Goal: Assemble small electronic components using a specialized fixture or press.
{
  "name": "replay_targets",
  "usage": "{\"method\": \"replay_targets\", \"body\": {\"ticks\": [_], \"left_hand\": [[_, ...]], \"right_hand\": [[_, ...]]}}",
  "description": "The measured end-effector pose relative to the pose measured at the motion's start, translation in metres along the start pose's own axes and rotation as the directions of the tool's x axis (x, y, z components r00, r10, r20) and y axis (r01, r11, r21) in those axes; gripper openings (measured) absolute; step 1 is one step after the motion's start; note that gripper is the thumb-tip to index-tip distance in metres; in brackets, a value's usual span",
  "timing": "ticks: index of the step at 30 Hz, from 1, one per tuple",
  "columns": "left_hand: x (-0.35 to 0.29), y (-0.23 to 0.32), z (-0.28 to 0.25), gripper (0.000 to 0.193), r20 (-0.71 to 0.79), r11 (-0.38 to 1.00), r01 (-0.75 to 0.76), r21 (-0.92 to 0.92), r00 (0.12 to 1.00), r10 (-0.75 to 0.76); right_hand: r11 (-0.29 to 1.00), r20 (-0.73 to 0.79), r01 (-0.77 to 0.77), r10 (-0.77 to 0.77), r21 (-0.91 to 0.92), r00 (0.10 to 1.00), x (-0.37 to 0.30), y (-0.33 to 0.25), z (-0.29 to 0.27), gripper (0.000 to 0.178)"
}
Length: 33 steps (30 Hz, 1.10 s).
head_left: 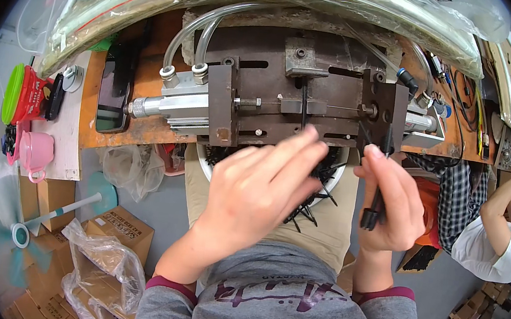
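A dark metal press fixture (pixel 260 119) sits on the bench in front of me, with an air cylinder at each side. A thin black stick (pixel 305 102) stands across the small block at its middle. My left hand (pixel 262 182) is just below that stick, fingers stretched out and slightly blurred; nothing shows in it, and its thumb is partly hidden. To the right, my right hand (pixel 392 206) is closed around a few black sticks (pixel 378 202) with thicker lower ends. More such sticks (pixel 306 212) lie in a white tub (pixel 335 190) at my lap, partly covered by my left hand.
Clear air hoses (pixel 185 32) arch over the fixture. A phone-like black slab (pixel 116 84) lies on the orange bench. Left are a pink cup (pixel 37 150), a small fan (pixel 21 235) and cardboard boxes (pixel 118 232). Another person (pixel 492 243) works at the far right.
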<state>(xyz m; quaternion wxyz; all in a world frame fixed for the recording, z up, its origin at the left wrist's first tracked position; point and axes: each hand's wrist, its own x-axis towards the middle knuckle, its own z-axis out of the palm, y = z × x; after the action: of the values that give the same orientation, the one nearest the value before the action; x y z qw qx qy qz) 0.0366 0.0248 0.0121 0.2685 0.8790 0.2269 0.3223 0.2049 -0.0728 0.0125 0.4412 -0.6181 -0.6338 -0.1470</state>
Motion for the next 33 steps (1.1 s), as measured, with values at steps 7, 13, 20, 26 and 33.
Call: {"method": "replay_targets", "body": {"ticks": [7, 13, 20, 26, 33], "left_hand": [[-0.006, 0.018, -0.008, 0.039, -0.134, 0.937, -0.095, -0.337, 0.99, 0.052], [-0.009, 0.006, -0.004, 0.031, -0.162, 0.997, -0.072, 0.003, 0.984, 0.072], [-0.003, -0.011, 0.014, 0.027, -0.078, 0.953, -0.065, 0.296, 0.993, 0.092], [0.001, -0.009, 0.01, 0.03, -0.04, 0.951, -0.015, 0.309, 0.999, 0.029], [0.0, 0.01, -0.003, 0.042, -0.072, 0.906, -0.021, -0.422, 0.997, -0.01]], "right_hand": [[0.995, 0.082, 0.081, -0.085, 0.055, 0.993, 0.005, -0.012, 0.009, 0.044], [0.797, 0.04, -0.341, 0.372, 0.499, 0.927, 0.004, -0.009, 0.007, 0.021], [0.219, 0.281, -0.455, 0.541, 0.863, 0.793, 0.003, 0.008, -0.007, 0.022], [-0.178, 0.537, -0.535, 0.536, 0.826, 0.651, 0.01, 0.005, -0.008, 0.02], [-0.368, 0.696, -0.592, 0.419, 0.717, 0.583, 0.013, 0.0, -0.003, 0.02]]}}
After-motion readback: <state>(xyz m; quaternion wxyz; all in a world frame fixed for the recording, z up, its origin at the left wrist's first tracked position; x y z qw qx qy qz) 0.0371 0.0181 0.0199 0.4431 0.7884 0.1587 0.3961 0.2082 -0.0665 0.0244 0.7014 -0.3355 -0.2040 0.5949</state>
